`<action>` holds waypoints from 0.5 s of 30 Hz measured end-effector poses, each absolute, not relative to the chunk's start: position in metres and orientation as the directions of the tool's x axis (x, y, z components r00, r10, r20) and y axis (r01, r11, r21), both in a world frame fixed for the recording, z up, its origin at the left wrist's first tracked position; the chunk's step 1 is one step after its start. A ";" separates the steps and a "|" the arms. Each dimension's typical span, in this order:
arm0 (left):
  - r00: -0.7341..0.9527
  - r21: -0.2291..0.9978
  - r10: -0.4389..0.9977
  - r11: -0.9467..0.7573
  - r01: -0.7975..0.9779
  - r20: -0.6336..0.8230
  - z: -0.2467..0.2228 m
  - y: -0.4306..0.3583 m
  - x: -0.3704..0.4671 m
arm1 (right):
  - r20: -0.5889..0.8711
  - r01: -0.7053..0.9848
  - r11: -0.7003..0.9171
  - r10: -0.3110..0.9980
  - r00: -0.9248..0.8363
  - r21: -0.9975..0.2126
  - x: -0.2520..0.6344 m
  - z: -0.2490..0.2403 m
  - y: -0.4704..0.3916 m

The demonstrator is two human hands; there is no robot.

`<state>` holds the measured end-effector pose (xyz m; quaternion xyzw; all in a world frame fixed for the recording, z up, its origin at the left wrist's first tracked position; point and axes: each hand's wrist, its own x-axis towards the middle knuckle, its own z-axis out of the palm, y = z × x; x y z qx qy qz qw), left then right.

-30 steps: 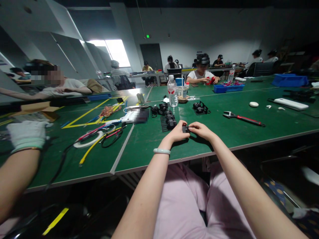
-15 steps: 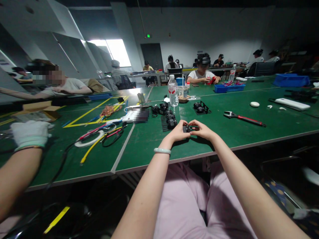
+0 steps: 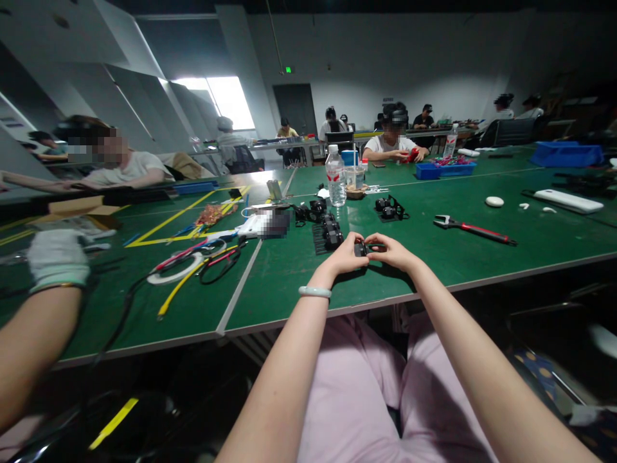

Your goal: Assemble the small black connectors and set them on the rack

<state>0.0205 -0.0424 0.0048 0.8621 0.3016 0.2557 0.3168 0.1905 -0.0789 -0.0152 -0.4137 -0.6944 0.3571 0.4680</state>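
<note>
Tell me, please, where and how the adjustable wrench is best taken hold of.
The wrench is probably best gripped mid-handle, from above and the near side: its red-and-black handle is long and slim, lies on the table and slants toward the near edge, metal head pointing left.

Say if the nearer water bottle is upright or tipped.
Upright: the bottle stands on the green table, its neck pointing up.

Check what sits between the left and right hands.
In the head view, a small black part sits between the left hand and the right hand, partly hidden by the grip.
</note>
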 end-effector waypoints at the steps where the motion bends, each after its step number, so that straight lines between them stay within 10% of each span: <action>1: 0.686 0.701 0.684 -0.616 0.360 0.248 0.005 -0.043 0.021 | 0.352 0.243 0.400 0.910 -0.218 -0.884 0.190 -0.015 -0.079; 15: 0.679 0.692 0.694 -0.613 0.382 0.240 0.010 -0.046 0.022 | 0.341 0.266 0.374 0.926 -0.165 -0.888 0.191 -0.020 -0.075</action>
